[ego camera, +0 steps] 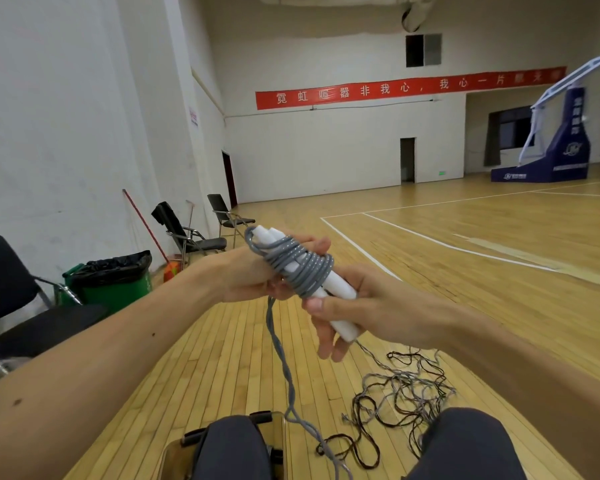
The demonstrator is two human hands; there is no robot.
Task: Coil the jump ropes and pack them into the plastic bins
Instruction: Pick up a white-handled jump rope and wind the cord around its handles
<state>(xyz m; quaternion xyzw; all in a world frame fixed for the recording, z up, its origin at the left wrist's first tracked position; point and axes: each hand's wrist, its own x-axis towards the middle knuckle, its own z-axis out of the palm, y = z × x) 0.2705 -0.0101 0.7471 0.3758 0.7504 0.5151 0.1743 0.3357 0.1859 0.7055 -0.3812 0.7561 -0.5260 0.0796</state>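
Observation:
A grey jump rope is wound in several turns around its two white handles, held at chest height. My left hand grips the rope at the wrapped bundle from the left. My right hand holds the lower ends of the white handles. A twisted double strand of the grey rope hangs from the bundle down to the floor between my knees. A clear plastic bin shows at the bottom edge, partly hidden behind my left knee.
A tangle of grey and brown ropes lies on the wooden floor to the right. Black chairs and a green trash can stand along the left wall. A blue basketball stand is far right.

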